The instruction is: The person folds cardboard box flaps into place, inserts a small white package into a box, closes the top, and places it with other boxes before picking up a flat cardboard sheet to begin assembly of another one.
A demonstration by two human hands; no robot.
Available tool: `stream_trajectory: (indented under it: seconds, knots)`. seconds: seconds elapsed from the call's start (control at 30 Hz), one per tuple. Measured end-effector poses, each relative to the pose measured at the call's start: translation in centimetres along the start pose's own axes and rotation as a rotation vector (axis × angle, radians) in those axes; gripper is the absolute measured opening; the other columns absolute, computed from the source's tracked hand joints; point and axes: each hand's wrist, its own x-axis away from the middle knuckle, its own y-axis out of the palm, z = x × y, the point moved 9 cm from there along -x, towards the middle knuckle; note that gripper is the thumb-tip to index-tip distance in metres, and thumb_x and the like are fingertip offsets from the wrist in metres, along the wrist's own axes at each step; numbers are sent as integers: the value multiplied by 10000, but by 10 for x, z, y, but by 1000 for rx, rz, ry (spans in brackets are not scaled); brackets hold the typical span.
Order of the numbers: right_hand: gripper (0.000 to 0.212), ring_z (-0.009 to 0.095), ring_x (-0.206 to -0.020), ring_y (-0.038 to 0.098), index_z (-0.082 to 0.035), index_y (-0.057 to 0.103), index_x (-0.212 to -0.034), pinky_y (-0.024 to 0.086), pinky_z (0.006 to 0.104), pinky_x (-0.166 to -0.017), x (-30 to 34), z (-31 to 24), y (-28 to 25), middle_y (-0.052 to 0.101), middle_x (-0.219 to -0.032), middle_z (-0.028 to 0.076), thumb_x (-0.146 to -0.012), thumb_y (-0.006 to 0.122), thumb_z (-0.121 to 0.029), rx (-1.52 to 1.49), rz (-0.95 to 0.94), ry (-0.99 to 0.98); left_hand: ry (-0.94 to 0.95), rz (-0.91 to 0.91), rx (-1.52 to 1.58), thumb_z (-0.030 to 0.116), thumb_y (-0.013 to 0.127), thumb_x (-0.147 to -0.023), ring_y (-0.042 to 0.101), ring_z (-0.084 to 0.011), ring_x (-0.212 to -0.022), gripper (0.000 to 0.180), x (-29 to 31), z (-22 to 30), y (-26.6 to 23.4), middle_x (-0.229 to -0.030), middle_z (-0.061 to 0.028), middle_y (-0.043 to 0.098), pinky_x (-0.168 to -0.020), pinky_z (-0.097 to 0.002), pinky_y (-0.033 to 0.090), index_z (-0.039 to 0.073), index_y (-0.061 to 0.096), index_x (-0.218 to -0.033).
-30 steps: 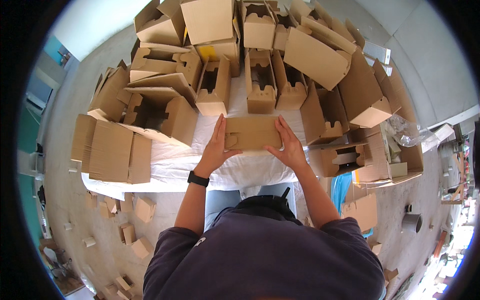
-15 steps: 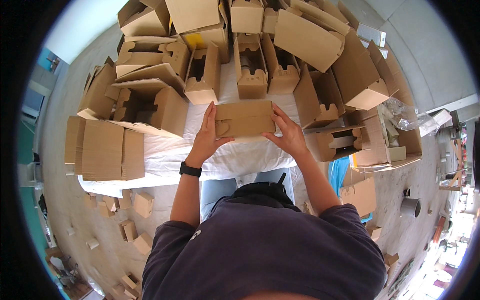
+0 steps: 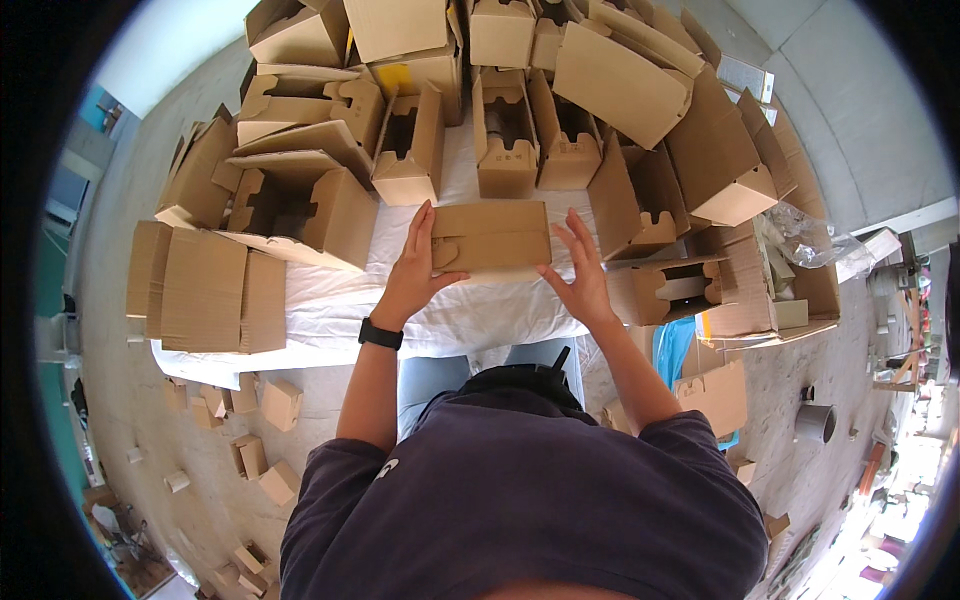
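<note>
A closed brown cardboard box [image 3: 492, 235] lies in front of me on the white cloth [image 3: 440, 318]. My left hand [image 3: 412, 272] grips its left end, with the fingers along the side and the thumb at the near edge. A black band sits on that wrist. At the box's right end my right hand [image 3: 582, 277] is open. Its fingers are spread and stand apart from the box, while the thumb tip is at or very near the near right corner.
Several open boxes line the far side, among them a narrow box [image 3: 506, 140]. A large box [image 3: 300, 215] stands to the left, and an open box [image 3: 680, 288] to the right. Clear plastic wrap [image 3: 800, 235] hangs over boxes at the right. Small cartons [image 3: 282, 403] lie on the floor.
My right hand's fingers have come away from the box's right end and spread to the right. The left hand keeps its hold, and the box has hardly moved.
</note>
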Motion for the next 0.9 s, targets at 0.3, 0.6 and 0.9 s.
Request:
stream_trajectory:
  seconds: [0.3, 0.6, 0.9]
  knots:
    - [460, 314, -1185, 534, -145, 573, -1263, 401, 469, -1014, 3, -22, 9, 508, -1347, 146, -831, 687, -254, 407, -47, -154, 46, 43, -80, 296, 824, -687, 360, -360, -1343, 1060, 2, 0, -3, -1534, -166, 198, -1048, -393, 409, 2, 174, -1472]
    - [491, 307, -1118, 578, -114, 545, -1282, 447, 441, -962, 5, -25, 10, 547, -1304, 148, -829, 682, -249, 448, -32, -144, -13, 1, -8, 223, 835, -679, 279, -365, -1388, 1109, 1, 0, -1, -1545, -178, 162, -1115, -388, 319, 40, 112, -1500]
    - [566, 309, -1039, 608, -63, 538, -1269, 486, 415, -895, 1, -19, 6, 588, -1244, 147, -774, 731, -258, 409, -43, -103, 3, 4, -12, 230, 836, -678, 280, -372, -1384, 1111, 1, -2, 0, -1539, -183, 168, -1113, -392, 323, 35, 112, -1498]
